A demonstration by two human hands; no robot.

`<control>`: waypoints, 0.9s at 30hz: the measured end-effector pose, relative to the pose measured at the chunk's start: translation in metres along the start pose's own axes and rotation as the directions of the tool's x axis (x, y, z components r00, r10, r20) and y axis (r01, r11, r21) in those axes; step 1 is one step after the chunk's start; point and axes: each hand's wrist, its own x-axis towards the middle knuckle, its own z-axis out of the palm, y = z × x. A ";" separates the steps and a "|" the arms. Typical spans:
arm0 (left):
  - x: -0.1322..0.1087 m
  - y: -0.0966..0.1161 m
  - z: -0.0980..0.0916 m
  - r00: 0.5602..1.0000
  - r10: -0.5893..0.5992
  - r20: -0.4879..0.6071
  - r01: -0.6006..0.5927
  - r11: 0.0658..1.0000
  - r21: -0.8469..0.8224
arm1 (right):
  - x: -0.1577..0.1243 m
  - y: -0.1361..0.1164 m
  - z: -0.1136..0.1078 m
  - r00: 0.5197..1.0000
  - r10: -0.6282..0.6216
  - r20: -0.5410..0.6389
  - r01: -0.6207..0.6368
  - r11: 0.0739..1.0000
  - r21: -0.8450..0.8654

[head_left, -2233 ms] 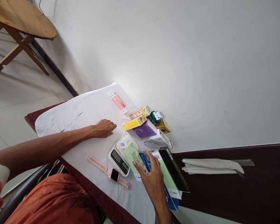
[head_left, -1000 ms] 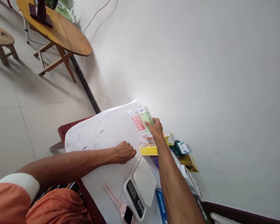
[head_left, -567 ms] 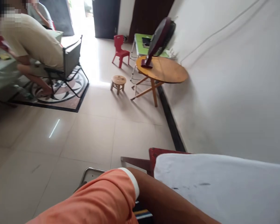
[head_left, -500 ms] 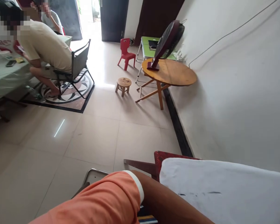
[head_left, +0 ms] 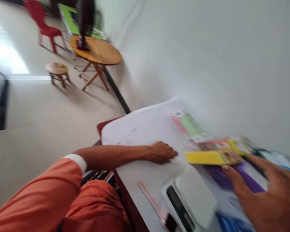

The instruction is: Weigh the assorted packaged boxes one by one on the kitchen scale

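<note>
My left hand (head_left: 163, 152) rests knuckles up on a white cloth (head_left: 145, 129) over a table, its fingers curled under and nothing visible in them. At the right, my right hand (head_left: 268, 190) is smeared by motion, thumb and fingers apart. Its thumb tip touches the lower edge of a yellow packet (head_left: 205, 158); whether it bears any weight I cannot tell. Beneath the packet lies a purple and white item (head_left: 250, 180). A white device with a dark strip (head_left: 195, 196) and a pink-strapped watch (head_left: 151, 196) lie nearer me.
A green and pink packet (head_left: 189, 125) lies by the wall (head_left: 207, 58). Blue packaging (head_left: 234, 222) is at the bottom edge. Beyond the table stand a wooden stool (head_left: 57, 69), a round folding table (head_left: 103, 51) bearing a fan (head_left: 84, 22), and a red chair (head_left: 44, 27).
The view has swung right and down, bringing the tabletop items and both hands into sight. The seated people have left the picture.
</note>
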 end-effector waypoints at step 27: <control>0.004 0.002 0.003 0.998 -0.061 0.011 0.061 0.998 0.032 | -0.174 0.051 -0.090 0.856 0.517 0.013 -0.443 0.747 -0.496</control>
